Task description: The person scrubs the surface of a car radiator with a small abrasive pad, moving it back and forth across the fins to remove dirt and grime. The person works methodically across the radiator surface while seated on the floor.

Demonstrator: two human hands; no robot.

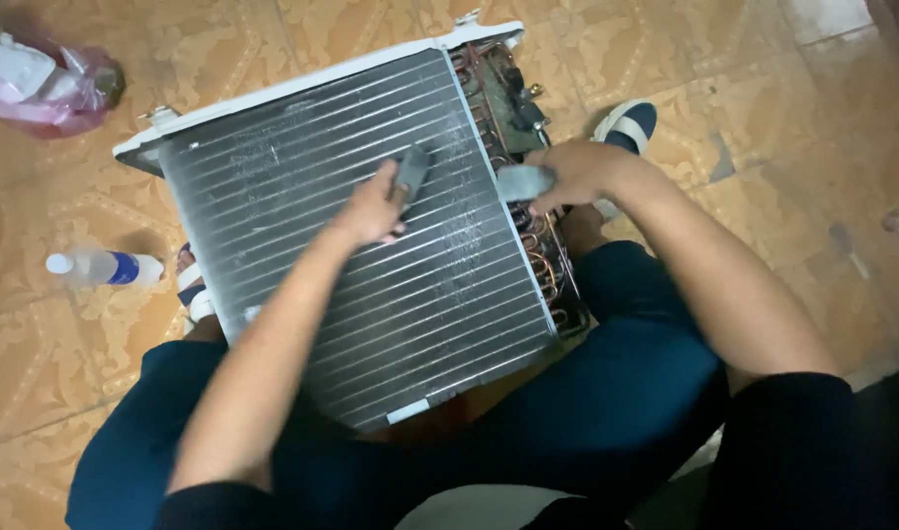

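Observation:
A finned metal air-conditioner coil (302, 226) with a white frame rests on my lap, tilted away from me. Copper tubes (543, 250) run down its right side. My left hand (376, 206) presses a small dark grey pad (411, 169) against the fins near the coil's middle. My right hand (572, 172) grips a second grey pad (524, 183) at the coil's right edge, over the tubes.
A tiled floor (803, 147) with beige patterns lies all around. A clear plastic bottle (101, 267) with a blue label lies at the left. A pink plastic bag (47, 83) sits at the top left. My shoe (626, 123) shows beyond the coil.

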